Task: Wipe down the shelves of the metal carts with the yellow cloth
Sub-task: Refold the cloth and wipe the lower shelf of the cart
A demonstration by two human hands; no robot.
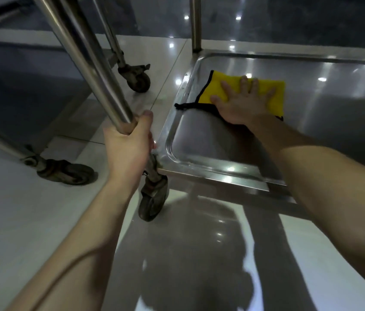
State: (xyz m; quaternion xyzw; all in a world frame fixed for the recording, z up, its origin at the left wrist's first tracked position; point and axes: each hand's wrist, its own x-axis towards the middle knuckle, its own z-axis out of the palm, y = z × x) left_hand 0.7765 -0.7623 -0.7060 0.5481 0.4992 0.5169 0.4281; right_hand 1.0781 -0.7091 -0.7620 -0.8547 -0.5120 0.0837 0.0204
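The yellow cloth (276, 97), edged in black, lies flat on the bottom shelf (210, 144) of a steel cart, near the shelf's far left corner. My right hand (242, 102) presses down on the cloth with fingers spread and straight. My left hand (127, 147) grips the cart's near left upright post (87, 63), just above its caster wheel (152, 203). A black corner of the cloth trails toward the shelf's left rim.
A second metal cart stands to the left, with two caster wheels (137, 80) (69, 171) on the glossy tiled floor (20, 221). The far upright post (195, 23) rises from the shelf's back left corner. The shelf has a raised rim all round.
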